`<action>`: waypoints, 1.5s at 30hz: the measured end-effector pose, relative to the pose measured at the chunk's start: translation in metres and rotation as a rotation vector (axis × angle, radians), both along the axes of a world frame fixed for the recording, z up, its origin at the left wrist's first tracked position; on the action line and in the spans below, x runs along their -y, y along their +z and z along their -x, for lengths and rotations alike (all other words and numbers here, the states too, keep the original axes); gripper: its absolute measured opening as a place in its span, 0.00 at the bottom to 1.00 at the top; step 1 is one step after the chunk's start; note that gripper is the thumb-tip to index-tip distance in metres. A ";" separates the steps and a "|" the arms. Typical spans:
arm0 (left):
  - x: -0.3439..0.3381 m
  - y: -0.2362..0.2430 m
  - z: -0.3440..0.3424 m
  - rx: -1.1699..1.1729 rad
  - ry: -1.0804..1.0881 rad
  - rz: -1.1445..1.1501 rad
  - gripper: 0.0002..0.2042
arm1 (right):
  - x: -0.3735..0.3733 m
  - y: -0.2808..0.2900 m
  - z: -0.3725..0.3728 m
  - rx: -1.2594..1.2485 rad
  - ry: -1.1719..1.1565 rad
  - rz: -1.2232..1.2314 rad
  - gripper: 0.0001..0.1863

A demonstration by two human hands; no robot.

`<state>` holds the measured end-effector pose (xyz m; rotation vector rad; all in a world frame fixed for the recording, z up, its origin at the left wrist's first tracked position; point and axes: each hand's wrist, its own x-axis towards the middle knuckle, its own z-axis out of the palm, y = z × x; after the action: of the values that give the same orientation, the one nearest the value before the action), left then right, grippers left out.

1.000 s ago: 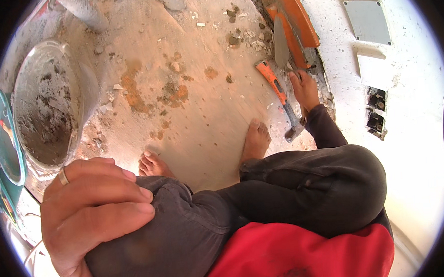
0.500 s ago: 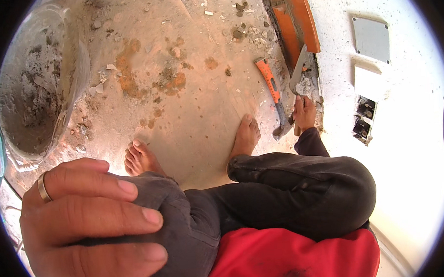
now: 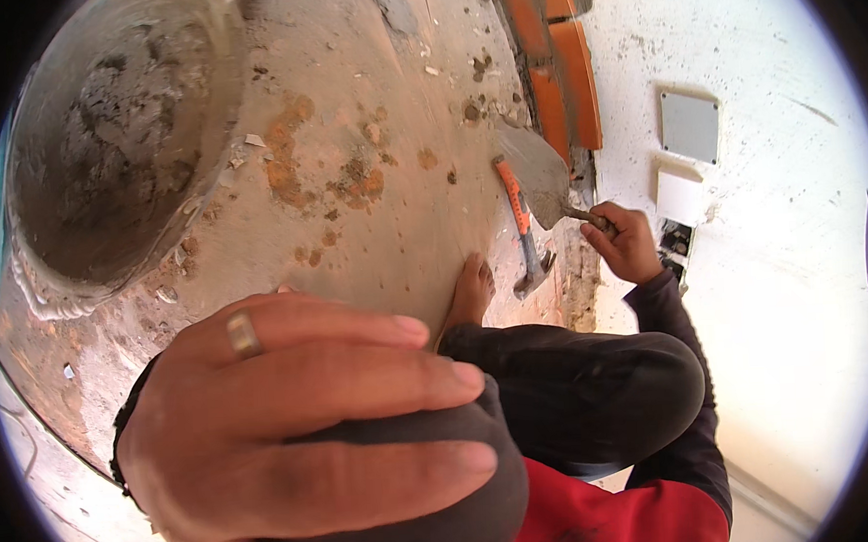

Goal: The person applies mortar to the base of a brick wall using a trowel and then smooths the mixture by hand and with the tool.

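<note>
My left hand [image 3: 285, 413], with a ring on one finger, lies over my bent knee, fingers apart. My right hand [image 3: 627, 243] is wrapped round the handle of a metal trowel [image 3: 536, 170], its broad blade raised near a row of orange tile pieces [image 3: 573, 81] set in grey mortar along the wall base. A claw hammer [image 3: 513, 196] with an orange-and-black grip lies on the floor beside the blade, head toward me. My bare right foot [image 3: 469, 291] is planted left of the hammer.
A large bucket [image 3: 118, 139] smeared with mortar stands at the left. The dusty concrete floor [image 3: 336, 246] has stains and rubble. On the white wall [image 3: 784, 294] are a grey cover plate [image 3: 689, 124], a white plate [image 3: 679, 192] and an open box [image 3: 678, 239].
My right hand has lifted the trowel toward me, turning its blade broad side up. My left hand has shifted right in view with my knee, and the bucket appears larger as my view moved.
</note>
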<state>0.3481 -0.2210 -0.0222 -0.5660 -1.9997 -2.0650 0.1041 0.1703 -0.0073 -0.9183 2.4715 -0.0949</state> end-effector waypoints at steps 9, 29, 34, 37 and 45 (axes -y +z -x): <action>-0.004 -0.022 -0.007 -0.224 -0.084 -0.251 0.28 | 0.203 0.064 -0.021 0.661 0.275 0.296 0.09; 0.002 -0.033 -0.037 -0.219 -0.129 -0.469 0.23 | 0.225 0.060 -0.016 0.812 -0.066 -0.016 0.05; -0.010 -0.055 -0.049 -0.139 -0.069 -0.715 0.23 | 0.150 0.068 0.005 0.736 -0.227 -0.094 0.04; -0.023 -0.069 -0.051 -0.122 -0.048 -0.840 0.28 | 0.114 0.065 0.011 0.721 -0.355 -0.086 0.04; -0.034 -0.119 -0.083 0.470 -0.195 -0.679 0.36 | 0.079 0.059 0.016 0.651 -0.337 -0.208 0.04</action>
<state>0.4313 -0.1871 -0.1411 -0.1466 -1.2873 -2.9966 0.0878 0.0910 0.0517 -0.3016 1.9477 -0.2095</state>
